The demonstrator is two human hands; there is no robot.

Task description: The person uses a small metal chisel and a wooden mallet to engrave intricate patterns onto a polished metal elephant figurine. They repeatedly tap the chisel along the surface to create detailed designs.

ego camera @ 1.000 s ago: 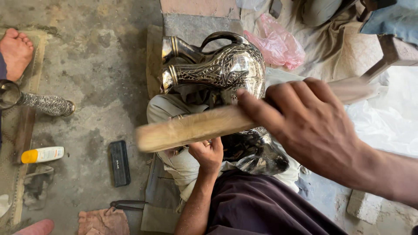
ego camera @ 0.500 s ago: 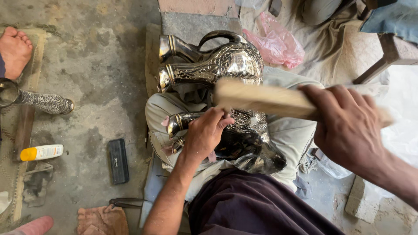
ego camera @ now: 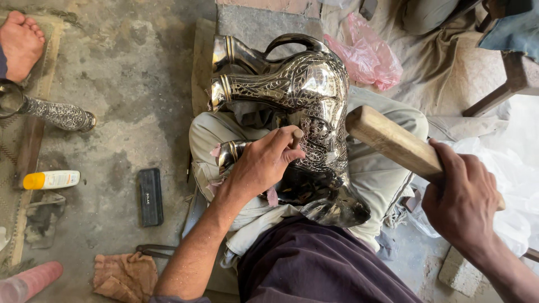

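My left hand (ego camera: 264, 163) pinches a punch (ego camera: 296, 136) against the heavy, rigid, slippery engraved metal animal figure (ego camera: 303, 90); my right hand (ego camera: 463, 205) grips a wooden mallet (ego camera: 393, 140) beside it.

Chisel (ego camera: 297, 134) mostly hidden inside left hand (ego camera: 264, 165); tip not seen. Mallet (ego camera: 393, 143) handle end covered by right hand (ego camera: 463, 205). Lower part of metal jug (ego camera: 306, 98) masked by left hand and wrist. Foot (ego camera: 21, 42) cut off by left edge. Pink tube (ego camera: 28, 280) cut off at bottom-left corner. Round metal piece (ego camera: 10, 100) partly lost at left edge. Wooden stool (ego camera: 508, 78) cropped at right edge. Writing on black block (ego camera: 150, 196) too small to be made out.
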